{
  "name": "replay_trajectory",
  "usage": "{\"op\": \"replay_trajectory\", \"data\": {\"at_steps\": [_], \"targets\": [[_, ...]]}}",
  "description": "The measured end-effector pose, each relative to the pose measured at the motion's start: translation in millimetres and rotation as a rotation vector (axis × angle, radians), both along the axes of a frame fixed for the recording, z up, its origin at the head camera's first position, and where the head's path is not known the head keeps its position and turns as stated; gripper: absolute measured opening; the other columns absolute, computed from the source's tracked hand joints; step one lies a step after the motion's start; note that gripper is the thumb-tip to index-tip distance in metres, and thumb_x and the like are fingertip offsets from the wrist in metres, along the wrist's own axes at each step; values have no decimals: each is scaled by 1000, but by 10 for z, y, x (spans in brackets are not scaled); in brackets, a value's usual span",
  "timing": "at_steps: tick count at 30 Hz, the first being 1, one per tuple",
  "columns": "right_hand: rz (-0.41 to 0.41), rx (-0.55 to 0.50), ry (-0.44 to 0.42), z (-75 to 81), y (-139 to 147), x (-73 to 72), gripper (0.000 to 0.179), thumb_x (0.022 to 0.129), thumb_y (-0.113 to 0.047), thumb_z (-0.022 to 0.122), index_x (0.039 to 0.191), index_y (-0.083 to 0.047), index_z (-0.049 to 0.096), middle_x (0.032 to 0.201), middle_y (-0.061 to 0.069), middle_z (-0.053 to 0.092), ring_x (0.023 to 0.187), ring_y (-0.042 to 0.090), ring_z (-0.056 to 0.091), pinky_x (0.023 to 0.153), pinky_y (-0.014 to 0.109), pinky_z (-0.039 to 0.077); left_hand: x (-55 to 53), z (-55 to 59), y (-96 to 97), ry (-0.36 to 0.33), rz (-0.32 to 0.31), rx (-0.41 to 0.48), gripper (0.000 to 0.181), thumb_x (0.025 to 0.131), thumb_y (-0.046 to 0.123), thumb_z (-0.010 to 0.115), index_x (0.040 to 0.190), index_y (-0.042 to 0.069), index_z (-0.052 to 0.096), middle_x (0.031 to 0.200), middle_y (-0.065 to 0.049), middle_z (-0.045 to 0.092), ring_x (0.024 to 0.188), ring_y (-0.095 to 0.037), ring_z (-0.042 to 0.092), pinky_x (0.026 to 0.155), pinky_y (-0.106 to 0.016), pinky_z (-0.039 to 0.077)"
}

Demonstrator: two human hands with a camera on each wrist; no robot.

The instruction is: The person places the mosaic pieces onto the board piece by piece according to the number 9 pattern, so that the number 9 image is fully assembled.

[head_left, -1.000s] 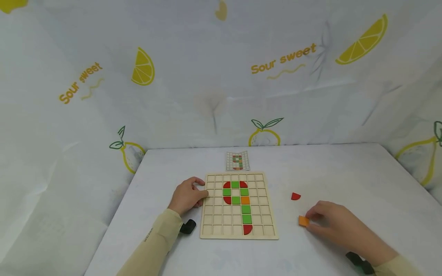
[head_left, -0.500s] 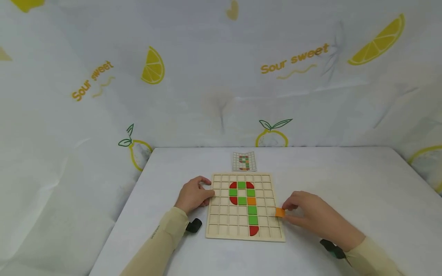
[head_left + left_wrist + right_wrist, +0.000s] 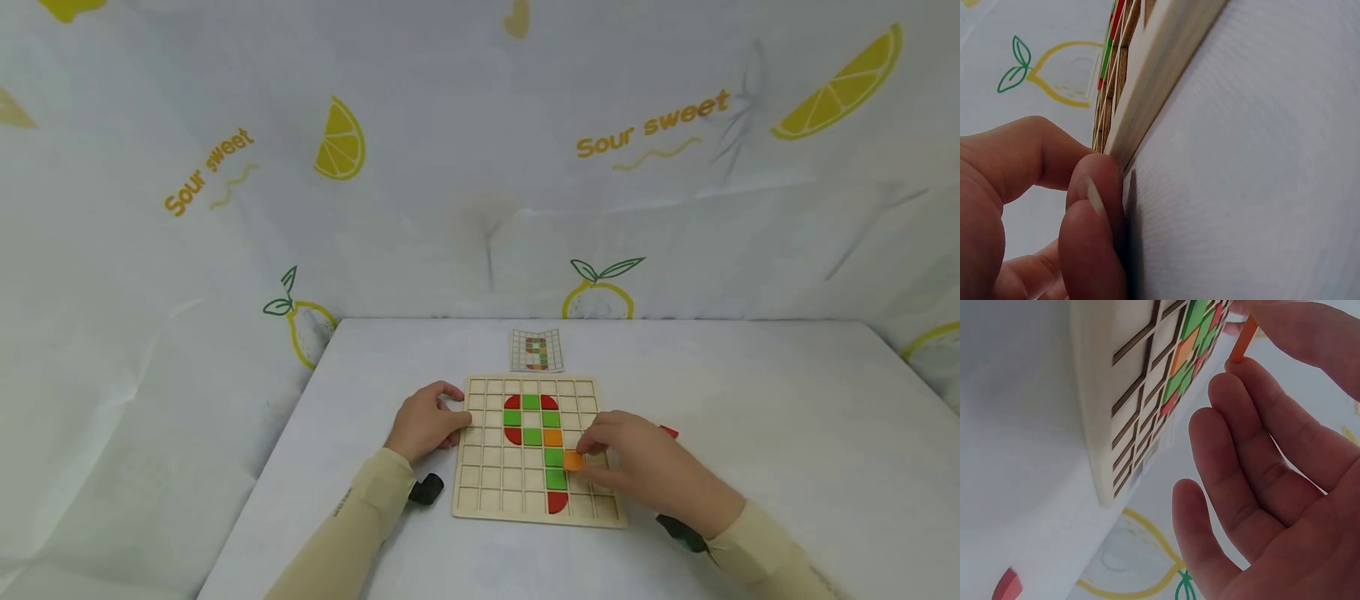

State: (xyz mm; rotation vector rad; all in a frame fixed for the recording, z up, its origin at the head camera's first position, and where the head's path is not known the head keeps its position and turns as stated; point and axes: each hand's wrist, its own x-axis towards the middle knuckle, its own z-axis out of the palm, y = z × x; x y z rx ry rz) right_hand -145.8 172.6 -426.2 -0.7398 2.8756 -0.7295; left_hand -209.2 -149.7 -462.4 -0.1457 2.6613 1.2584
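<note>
A wooden grid board (image 3: 491,479) lies on the table, with green, red and orange tiles set in its squares. My right hand (image 3: 637,458) pinches an orange square tile (image 3: 573,461) between thumb and index finger. That tile is over the board, just right of the column of green tiles (image 3: 555,479); in the right wrist view the orange tile (image 3: 1244,340) appears edge-on, apart from the board. At the board's left edge, my left hand (image 3: 426,421) touches the side with relaxed fingers. The left wrist view shows fingertips (image 3: 1094,181) against the wooden edge (image 3: 1147,94).
Behind the board lies a small pattern card (image 3: 536,351) printed with a similar coloured figure. A loose red quarter-round piece (image 3: 670,431) lies on the table to the right, partly hidden by my right hand. A white cloth with lemon prints (image 3: 420,225) hangs behind the table.
My right hand has carried the orange tile leftward from the table on the right to over the board. My left hand has stayed at the board's edge. The head view has shifted slightly.
</note>
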Motion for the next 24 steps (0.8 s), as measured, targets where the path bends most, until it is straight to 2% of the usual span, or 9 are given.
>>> {"op": "replay_trajectory", "data": {"at_steps": [8, 17, 24], "targets": [[62, -33, -21, -10, -175, 46, 13, 87, -27, 90, 93, -28, 78, 91, -20, 64, 87, 1, 59, 79, 25, 55, -4, 16, -6, -4, 5, -4, 33, 90, 24, 82, 120, 15, 70, 70, -2, 70, 55, -14, 63, 55, -26, 51], [140, 17, 17, -145, -377, 93, 14, 86, -31, 92, 89, -27, 79, 87, -19, 64, 83, 0, 52, 76, 25, 52, -15, -31, -24, -18, -6, 5, 33, 90, 25, 81, 120, 17, 70, 70, -2, 71, 54, -14, 64, 55, -27, 51], [164, 53, 9, -171, -448, 124, 15, 85, -32, 92, 91, -26, 79, 86, -19, 61, 78, 0, 48, 72, 23, 49, -54, -72, -30, -19, -10, 22, 32, 89, 26, 81, 118, 19, 70, 70, -2, 72, 55, -15, 65, 55, -28, 52]]}}
